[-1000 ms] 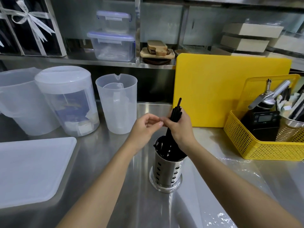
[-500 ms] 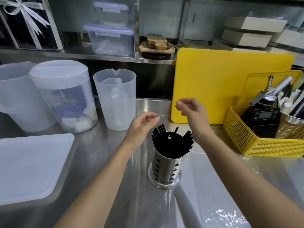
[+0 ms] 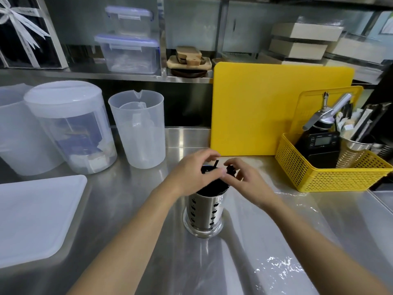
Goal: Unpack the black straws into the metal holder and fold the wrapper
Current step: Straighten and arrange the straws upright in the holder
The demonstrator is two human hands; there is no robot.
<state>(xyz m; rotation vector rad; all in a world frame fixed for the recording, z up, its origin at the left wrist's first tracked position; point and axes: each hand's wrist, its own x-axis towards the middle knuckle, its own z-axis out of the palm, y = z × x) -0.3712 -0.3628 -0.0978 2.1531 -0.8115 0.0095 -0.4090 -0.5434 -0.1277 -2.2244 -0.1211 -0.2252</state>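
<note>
A perforated cylindrical steel holder [image 3: 203, 213] stands upright on the steel counter [image 3: 127, 209], full of thin black plastic straws [image 3: 212, 186]. The left hand [image 3: 191, 173] and right hand [image 3: 247, 179] cup the straw tops, fingers curled.

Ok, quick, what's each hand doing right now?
Left hand: fingers curled over the black straws in the metal holder.
Right hand: fingers curled at the straw tops; firm grip cannot be told.

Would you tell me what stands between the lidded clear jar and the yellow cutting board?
In the head view, a translucent measuring jug stands between the lidded jar and the yellow cutting board.
</note>
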